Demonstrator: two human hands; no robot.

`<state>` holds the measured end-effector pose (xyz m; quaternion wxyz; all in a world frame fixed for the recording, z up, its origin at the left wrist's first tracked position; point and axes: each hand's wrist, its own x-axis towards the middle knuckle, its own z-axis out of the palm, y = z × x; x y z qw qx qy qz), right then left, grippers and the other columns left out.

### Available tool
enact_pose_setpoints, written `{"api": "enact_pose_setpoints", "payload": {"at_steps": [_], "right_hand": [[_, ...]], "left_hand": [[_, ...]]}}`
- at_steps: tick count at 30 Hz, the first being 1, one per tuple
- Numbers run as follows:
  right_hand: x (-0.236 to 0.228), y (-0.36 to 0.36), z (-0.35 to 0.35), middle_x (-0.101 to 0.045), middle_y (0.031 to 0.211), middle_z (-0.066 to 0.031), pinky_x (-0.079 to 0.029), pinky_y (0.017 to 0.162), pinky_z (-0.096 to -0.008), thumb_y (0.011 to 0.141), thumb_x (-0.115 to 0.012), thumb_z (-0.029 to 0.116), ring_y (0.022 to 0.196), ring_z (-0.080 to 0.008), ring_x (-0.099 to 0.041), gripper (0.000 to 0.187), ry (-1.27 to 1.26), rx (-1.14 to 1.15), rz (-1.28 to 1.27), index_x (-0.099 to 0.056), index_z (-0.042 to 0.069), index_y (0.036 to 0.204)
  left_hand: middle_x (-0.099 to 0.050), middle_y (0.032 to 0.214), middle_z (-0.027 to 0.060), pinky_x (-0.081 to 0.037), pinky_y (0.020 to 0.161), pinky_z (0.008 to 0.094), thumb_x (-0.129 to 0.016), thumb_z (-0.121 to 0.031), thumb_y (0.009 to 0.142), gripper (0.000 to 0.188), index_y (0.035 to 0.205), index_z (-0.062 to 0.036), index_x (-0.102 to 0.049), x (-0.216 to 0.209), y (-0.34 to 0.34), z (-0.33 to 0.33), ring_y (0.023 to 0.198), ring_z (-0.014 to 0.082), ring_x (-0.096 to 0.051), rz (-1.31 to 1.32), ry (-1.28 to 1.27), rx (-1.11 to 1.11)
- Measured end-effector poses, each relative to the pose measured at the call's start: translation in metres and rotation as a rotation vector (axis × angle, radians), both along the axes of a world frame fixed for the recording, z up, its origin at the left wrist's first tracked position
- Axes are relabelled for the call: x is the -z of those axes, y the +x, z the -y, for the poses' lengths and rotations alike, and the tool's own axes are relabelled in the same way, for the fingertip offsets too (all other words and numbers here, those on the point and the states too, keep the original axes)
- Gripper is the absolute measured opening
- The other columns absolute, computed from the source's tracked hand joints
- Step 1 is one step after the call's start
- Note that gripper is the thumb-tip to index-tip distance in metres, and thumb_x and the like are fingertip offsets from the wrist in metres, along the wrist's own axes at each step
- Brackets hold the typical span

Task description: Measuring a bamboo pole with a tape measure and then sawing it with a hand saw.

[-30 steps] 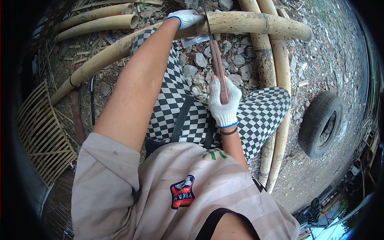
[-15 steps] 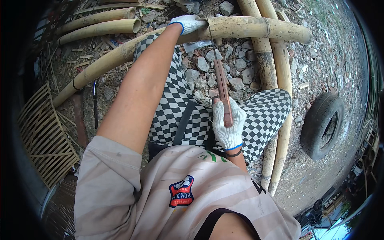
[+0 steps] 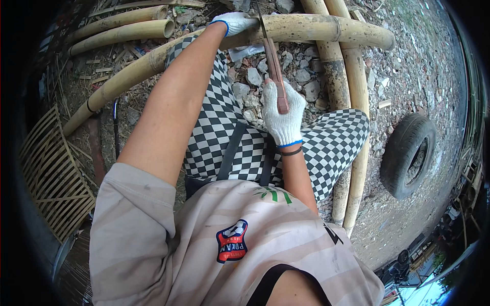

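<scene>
A long bamboo pole (image 3: 301,28) lies crosswise before my knees. My left hand (image 3: 236,23), in a white knit glove with a blue cuff, is closed over it, just left of the saw. In my right hand (image 3: 284,109), gloved alike, is the wooden handle of a hand saw (image 3: 274,64). Its thin blade, seen nearly edge-on, crosses the pole beside my left fingers. How deep the blade sits in the bamboo I cannot tell.
Two bamboo poles (image 3: 337,76) run lengthwise beneath the crosswise one, right of my knee. Broken stones (image 3: 302,76) cover the ground between my legs. A tyre (image 3: 393,163) lies at the right. Cut bamboo lengths (image 3: 127,35) rest at the far left, a slatted bamboo panel (image 3: 56,178) nearer.
My right hand has pushed the saw forward, away from my body, so its handle is now close to the pole. The left hand keeps its hold on the bamboo.
</scene>
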<state>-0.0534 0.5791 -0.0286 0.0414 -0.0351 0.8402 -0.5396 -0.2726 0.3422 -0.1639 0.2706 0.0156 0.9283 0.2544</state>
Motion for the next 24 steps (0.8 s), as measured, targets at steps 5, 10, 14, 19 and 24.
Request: {"api": "enact_pose_setpoints", "payload": {"at_steps": [5,10,14,19,24], "right_hand": [[-0.02,0.048,-0.028,-0.067,0.069,-0.0114,-0.051,0.056,-0.0322,0.101,-0.065,0.018,0.057,-0.0231,-0.067,0.02,0.08,0.038,0.03,-0.075,0.002,0.096],[0.002,-0.016,0.003,-0.064,0.069,-0.0158,-0.048,0.057,-0.0351,0.1,-0.067,0.022,0.056,-0.0255,-0.06,0.024,0.014,0.037,0.041,-0.073,-0.001,0.099],[0.001,-0.012,0.004,-0.064,0.068,-0.0155,-0.047,0.057,-0.0343,0.101,-0.066,0.021,0.055,-0.0251,-0.058,0.024,-0.076,0.047,0.044,-0.072,-0.001,0.096],[0.011,-0.002,0.005,-0.061,0.065,-0.0161,-0.048,0.055,-0.0357,0.099,-0.069,0.022,0.052,-0.0278,-0.057,0.024,-0.041,0.025,0.055,-0.07,0.001,0.089],[0.006,-0.002,0.002,-0.062,0.063,-0.013,-0.049,0.055,-0.0348,0.1,-0.068,0.022,0.053,-0.025,-0.061,0.023,-0.018,0.013,0.108,-0.07,0.001,0.091]], "left_hand": [[-0.067,0.136,0.0169,-0.045,0.108,0.0422,-0.045,-0.07,0.094,0.076,0.138,-0.0111,-0.064,-0.007,0.004,0.004,0.126,0.0346,-0.062,-0.044,-0.076,-0.018],[-0.065,0.138,0.0161,-0.045,0.109,0.0416,-0.047,-0.069,0.093,0.074,0.141,-0.0147,-0.061,-0.005,0.002,-0.004,0.128,0.0342,-0.062,-0.003,-0.054,-0.002],[-0.065,0.139,0.0164,-0.045,0.109,0.0406,-0.051,-0.068,0.092,0.075,0.141,-0.0129,-0.062,-0.007,0.0,0.004,0.129,0.034,-0.061,0.014,-0.056,0.01],[-0.056,0.15,0.0164,-0.04,0.115,0.0408,-0.059,-0.063,0.094,0.074,0.146,-0.0093,-0.058,0.02,-0.015,0.034,0.142,0.0289,-0.049,0.017,0.355,-0.191],[-0.031,0.165,0.0227,-0.037,0.116,0.058,-0.081,-0.066,0.076,0.115,0.162,-0.0083,-0.03,0.02,-0.041,0.052,0.147,0.0429,-0.039,-0.053,0.54,-1.064]]}}
